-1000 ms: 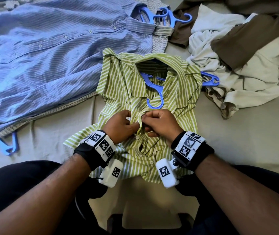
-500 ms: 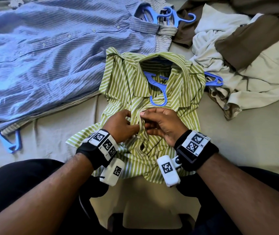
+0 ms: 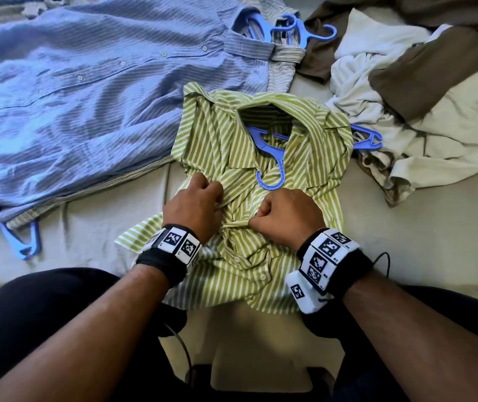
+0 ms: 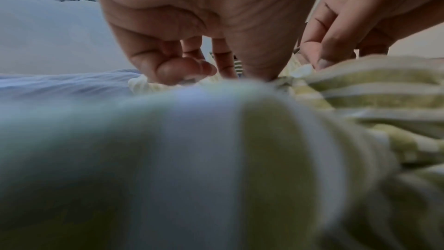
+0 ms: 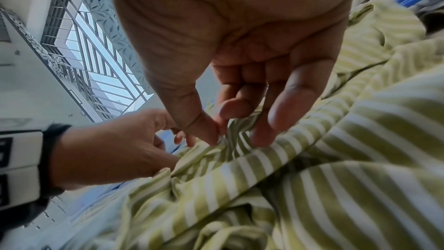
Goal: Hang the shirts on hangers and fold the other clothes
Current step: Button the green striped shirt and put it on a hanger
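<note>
Green striped shirt (image 3: 249,181): it is lying front-up on the bed (image 3: 406,242), near you, between your forearms, with its collar at the far end.
Blue hanger (image 3: 272,158): it is sitting inside the shirt; you are seeing only its hook in the open neck and one arm tip poking out on the right, the rest being covered by cloth.
Left hand (image 3: 194,207): you are curling the fingers onto the left front edge of the shirt; whether they are actually pinching cloth I cannot tell, since the left wrist view is blurred by fabric pressed close to the lens.
Right hand (image 3: 284,219): you are pinching a fold of the shirt's front between thumb and fingertips (image 5: 261,138); the right wrist view is showing this grip plainly, while the head view is showing only a closed fist from above.
Blue striped shirt (image 3: 86,97): it is lying far left, already on a hanger, partly cut off by the frame.
Pile of brown and white clothes (image 3: 420,82): it is heaping up far right, running out of frame.
</note>
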Demonstrator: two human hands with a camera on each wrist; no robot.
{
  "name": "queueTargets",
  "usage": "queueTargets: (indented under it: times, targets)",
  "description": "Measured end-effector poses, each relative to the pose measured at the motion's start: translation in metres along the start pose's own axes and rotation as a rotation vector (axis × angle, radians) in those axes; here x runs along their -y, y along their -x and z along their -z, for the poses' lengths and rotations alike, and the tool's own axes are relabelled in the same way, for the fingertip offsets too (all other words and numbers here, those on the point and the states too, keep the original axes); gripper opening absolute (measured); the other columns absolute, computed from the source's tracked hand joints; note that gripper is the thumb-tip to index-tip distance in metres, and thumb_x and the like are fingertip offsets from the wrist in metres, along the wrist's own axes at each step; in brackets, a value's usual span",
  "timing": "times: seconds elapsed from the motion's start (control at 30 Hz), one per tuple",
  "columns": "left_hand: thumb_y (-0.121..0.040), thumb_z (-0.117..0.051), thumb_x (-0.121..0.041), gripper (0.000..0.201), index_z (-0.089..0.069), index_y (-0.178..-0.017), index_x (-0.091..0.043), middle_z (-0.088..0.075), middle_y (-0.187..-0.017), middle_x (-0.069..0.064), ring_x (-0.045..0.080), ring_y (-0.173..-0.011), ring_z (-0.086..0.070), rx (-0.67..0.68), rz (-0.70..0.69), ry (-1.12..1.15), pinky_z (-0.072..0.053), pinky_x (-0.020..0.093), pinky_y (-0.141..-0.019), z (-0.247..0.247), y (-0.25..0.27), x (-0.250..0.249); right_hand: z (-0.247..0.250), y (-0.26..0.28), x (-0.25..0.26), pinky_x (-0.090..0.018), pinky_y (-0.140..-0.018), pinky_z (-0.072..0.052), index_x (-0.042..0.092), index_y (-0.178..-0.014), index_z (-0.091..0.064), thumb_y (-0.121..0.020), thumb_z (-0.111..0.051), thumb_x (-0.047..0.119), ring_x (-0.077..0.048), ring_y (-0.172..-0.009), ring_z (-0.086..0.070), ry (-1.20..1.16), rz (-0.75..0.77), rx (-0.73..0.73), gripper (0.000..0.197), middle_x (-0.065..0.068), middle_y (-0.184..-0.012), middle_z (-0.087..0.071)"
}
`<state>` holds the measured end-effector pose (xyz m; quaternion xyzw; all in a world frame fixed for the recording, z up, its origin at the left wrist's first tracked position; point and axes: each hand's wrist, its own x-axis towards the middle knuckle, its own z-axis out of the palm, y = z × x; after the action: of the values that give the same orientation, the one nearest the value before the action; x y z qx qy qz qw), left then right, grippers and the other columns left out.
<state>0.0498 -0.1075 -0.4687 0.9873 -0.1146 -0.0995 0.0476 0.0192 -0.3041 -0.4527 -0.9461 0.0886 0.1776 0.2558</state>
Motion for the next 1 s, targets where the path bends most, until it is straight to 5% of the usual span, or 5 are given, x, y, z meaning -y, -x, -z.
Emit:
queueTargets:
  times: [0.17, 0.43, 0.6, 0.7, 1.0]
  targets:
    - [-0.090, -0.062, -0.062, 0.032, -0.066, -0.109, -0.036, -0.053, -0.119, -0.007, 0.025, -0.092, -0.066, 0.044, 0.094, 0.028, -0.044, 0.032, -0.063, -0.004, -0.002, 0.004, 0.003, 0.001, 0.002, -0.028, -0.068, -0.056, 0.030, -0.067, -0.072, -0.069, -0.075, 0.044, -0.006, -0.075, -0.066, -0.048, 0.011, 0.008, 0.015, 0.017, -0.071, -0.070]
    - [-0.097, -0.053, -0.049, 0.027, -0.070, -0.107, -0.032, -0.058, -0.112, -0.005, 0.028, -0.090, -0.066, 0.032, 0.178, 0.099, -0.056, 0.039, -0.072, -0.006, -0.008, 0.011, 0.006, 0.001, 0.001, -0.026, -0.066, -0.054, 0.032, -0.068, -0.073, -0.070, -0.075, 0.045, -0.005, -0.076, -0.066, -0.081, 0.009, 0.001, 0.013, 0.018, -0.069, -0.070]
    - [-0.079, -0.062, -0.046, 0.019, -0.069, -0.077, -0.028, -0.068, -0.080, -0.010, 0.012, -0.075, -0.065, 0.032, 0.244, 0.637, -0.052, 0.029, -0.068, -0.001, -0.015, 0.008, 0.006, -0.002, -0.001, -0.032, -0.072, -0.061, 0.028, -0.067, -0.074, -0.071, -0.076, 0.042, -0.004, -0.073, -0.068, -0.198, -0.008, 0.018, 0.014, 0.017, -0.071, -0.072]
    - [-0.088, -0.065, -0.021, 0.017, -0.069, -0.072, -0.018, -0.060, -0.057, -0.009, 0.007, -0.051, -0.051, 0.082, 0.303, 1.085, -0.041, 0.022, -0.051, 0.010, -0.016, -0.004, 0.010, -0.003, 0.000, -0.035, -0.063, -0.062, 0.014, -0.072, -0.074, -0.079, -0.082, 0.030, -0.012, -0.058, -0.071, -0.503, -0.068, 0.074, 0.019, 0.009, -0.065, -0.073]
    - [-0.097, -0.062, -0.014, 0.021, -0.068, -0.080, -0.023, -0.067, -0.076, -0.004, 0.014, -0.057, -0.051, 0.306, 0.255, 1.253, -0.032, 0.025, -0.053, 0.014, -0.010, -0.009, 0.011, -0.008, 0.001, -0.034, -0.056, -0.054, 0.002, -0.088, -0.075, -0.076, -0.091, 0.028, -0.022, -0.058, -0.066, -0.934, -0.203, 0.155, 0.033, -0.006, -0.076, -0.073]
